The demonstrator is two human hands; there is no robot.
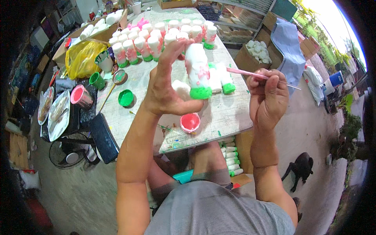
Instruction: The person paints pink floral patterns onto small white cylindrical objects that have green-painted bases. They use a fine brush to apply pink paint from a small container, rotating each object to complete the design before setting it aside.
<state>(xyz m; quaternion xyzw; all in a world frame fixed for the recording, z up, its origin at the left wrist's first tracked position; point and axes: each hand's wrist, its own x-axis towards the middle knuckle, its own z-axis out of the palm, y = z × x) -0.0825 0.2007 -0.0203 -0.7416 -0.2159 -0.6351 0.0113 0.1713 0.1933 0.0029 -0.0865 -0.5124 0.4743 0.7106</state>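
Two grips, both clamped: left hand (pixel 166 88) on a white, green-based piece (pixel 198 70) hiding some fingertips, right hand (pixel 269 98) on a thin pink tool (pixel 244 72) I can't identify.

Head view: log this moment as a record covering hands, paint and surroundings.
Left hand: holds a white figure with pink patches and green base
Right hand: grips a slim pink tool, one end toward the figure, apart from it
Paint: pink pot near the front edge of the table; green dish left of the left forearm
Table, far part: rows of similar pieces
Floor, right: black dog
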